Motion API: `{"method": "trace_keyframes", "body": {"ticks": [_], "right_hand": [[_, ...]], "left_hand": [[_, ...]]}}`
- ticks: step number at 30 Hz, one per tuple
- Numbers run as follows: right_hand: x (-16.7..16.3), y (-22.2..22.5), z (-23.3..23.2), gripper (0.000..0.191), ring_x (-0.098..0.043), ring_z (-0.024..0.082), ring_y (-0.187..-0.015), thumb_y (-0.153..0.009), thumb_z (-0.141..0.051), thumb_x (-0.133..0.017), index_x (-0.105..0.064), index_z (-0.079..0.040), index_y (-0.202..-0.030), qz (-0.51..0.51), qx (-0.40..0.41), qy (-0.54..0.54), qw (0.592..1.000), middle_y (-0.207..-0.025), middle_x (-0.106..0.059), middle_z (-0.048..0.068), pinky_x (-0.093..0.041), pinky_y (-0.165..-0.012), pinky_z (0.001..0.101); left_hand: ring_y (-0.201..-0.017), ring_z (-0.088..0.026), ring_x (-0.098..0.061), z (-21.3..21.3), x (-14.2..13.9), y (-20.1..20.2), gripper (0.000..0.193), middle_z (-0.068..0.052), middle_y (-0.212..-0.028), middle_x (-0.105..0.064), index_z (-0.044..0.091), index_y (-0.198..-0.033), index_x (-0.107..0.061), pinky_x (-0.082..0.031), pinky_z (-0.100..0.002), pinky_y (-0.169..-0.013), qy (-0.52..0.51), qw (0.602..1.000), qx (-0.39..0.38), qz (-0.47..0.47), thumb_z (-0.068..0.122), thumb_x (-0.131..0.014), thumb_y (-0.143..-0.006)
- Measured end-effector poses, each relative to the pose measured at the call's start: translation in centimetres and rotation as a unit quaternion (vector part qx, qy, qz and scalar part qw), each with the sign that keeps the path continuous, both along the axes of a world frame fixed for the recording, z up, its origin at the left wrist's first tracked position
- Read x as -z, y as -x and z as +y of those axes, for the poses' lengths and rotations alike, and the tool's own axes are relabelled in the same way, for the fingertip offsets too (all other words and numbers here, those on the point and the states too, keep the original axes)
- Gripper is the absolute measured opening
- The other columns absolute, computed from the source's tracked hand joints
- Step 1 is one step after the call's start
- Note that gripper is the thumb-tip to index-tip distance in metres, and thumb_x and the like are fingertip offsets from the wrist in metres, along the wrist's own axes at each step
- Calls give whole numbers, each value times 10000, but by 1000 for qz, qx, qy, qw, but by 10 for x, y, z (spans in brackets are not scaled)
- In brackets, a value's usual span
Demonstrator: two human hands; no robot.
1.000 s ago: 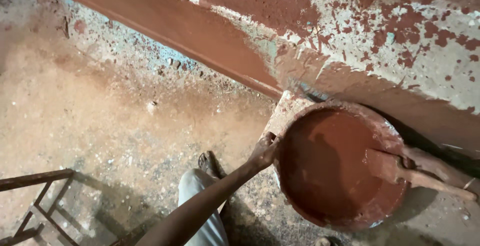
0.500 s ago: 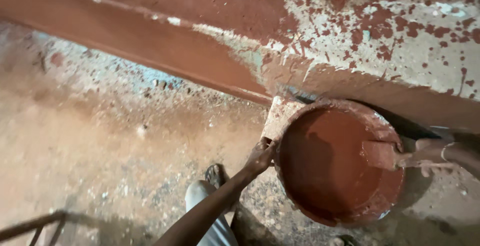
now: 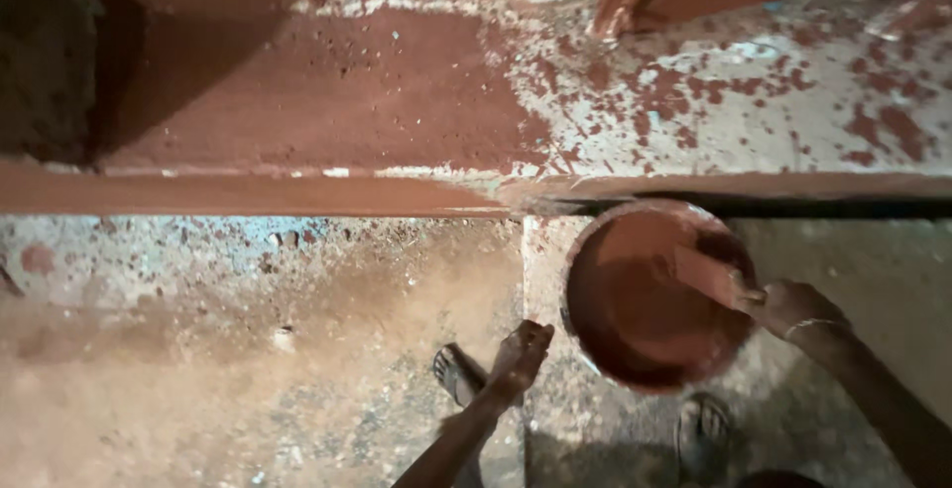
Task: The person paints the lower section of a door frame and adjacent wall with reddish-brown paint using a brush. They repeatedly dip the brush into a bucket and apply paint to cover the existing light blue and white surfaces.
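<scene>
A round bucket of red-brown paint stands on the floor under a painted beam. My right hand grips the handle of a flat brush, whose paint-coated head lies inside the bucket over the paint. My left hand hangs just left of the bucket's rim, fingers loosely curled, holding nothing; I cannot tell whether it touches the rim. A thin bangle sits on my right wrist.
The beam's left part is coated red-brown; its right part is pale with red blotches. The dusty concrete floor is stained with paint. My sandalled feet stand below the bucket.
My left hand has come off the bucket's rim and dropped slightly left. The right hand has brought the brush head further into the bucket. The view has swung up toward the beam.
</scene>
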State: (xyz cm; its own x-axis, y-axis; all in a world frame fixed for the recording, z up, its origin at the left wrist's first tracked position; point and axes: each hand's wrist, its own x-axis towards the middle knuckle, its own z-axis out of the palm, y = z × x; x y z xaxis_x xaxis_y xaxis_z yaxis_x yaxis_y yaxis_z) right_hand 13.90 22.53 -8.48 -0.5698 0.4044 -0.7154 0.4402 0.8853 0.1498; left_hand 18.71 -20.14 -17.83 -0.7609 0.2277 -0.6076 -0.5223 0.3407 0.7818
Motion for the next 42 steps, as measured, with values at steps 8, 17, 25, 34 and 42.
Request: {"method": "trace_keyframes", "body": {"ticks": [8, 17, 25, 34, 42], "right_hand": [[-22, -82, -74, 381, -721, 397, -866, -918, -395, -547, -675, -120, -1148, 126, -210, 8, 970, -924, -727, 194, -583, -752, 520], [-30, -124, -227, 648, -617, 534, -841, -891, -624, -551, -679, -8, -1045, 285, 234, 17, 929, -950, -645, 311, -504, -704, 604], [-43, -170, -282, 577, -641, 517, -887, -1019, -530, -363, -676, -47, -1058, 240, 322, 9, 916, -925, -668, 323, -508, -810, 615], [-62, -223, -307, 452, -693, 461, -980, -1004, -427, -444, -694, -58, -1074, 206, 296, 7, 933, -1054, -684, 278, -568, -856, 544], [-85, -260, -317, 443, -664, 466, -864, -990, -463, -496, -705, -75, -1036, 352, 303, 16, 885, -907, -669, 242, -533, -768, 550]], "left_hand": [[-1027, -412, -659, 25, -71, 30, 360, -208, -1070, -700, 33, -1141, -660, -534, -499, -881, 25, 950, 218, 221, 353, -566, -1006], [-1444, -385, -350, 40, -107, 20, 643, -241, -1546, -398, -43, -1475, -406, -353, -490, -1138, 156, 837, 473, 227, 281, -532, -933], [-1521, -432, -227, 14, -118, -26, 859, -294, -1648, -230, -92, -1532, -308, -300, -478, -1160, 175, 767, 475, 394, 57, -589, -734], [-1516, -442, -250, 14, -128, -88, 837, -332, -1602, -259, -121, -1515, -311, -282, -491, -1190, 159, 767, 451, 428, 97, -606, -763], [-1519, -429, -203, 11, -153, -100, 876, -324, -1622, -222, -143, -1528, -253, -263, -465, -1193, 180, 780, 492, 342, 73, -592, -750]]}}
